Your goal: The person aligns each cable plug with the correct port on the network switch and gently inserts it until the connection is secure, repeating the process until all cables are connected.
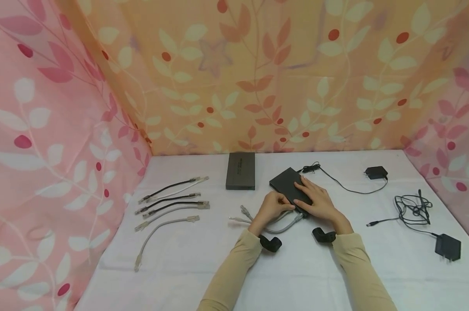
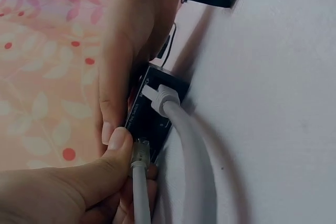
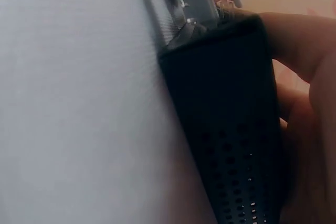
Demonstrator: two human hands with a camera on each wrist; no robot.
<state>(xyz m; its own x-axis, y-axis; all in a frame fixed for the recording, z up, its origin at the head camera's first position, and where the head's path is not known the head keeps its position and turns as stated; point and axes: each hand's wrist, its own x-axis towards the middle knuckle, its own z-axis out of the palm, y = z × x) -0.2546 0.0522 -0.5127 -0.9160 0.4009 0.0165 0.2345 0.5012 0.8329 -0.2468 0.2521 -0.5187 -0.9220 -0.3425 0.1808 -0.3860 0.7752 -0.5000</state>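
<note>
A black network switch (image 1: 285,185) lies angled on the white table, its port side toward me. My left hand (image 1: 271,211) pinches the clear plug (image 2: 140,153) of a grey Ethernet cable at a port near the switch's corner. The left wrist view does not show how deep the plug sits. Across the switch's top rests my right hand (image 1: 317,201), fingers spread and thumb near the port edge. Beside its thumb, a second grey Ethernet cable (image 2: 181,124) is plugged into another port. The perforated side of the switch (image 3: 226,129) fills much of the right wrist view.
Another black network switch (image 1: 240,171) lies behind. Several short Ethernet cables (image 1: 172,209) are spread at left. A power adapter (image 1: 376,172) at back right has a cord running to the switch's rear. Another adapter (image 1: 448,247) with a coiled cord (image 1: 413,209) lies at right.
</note>
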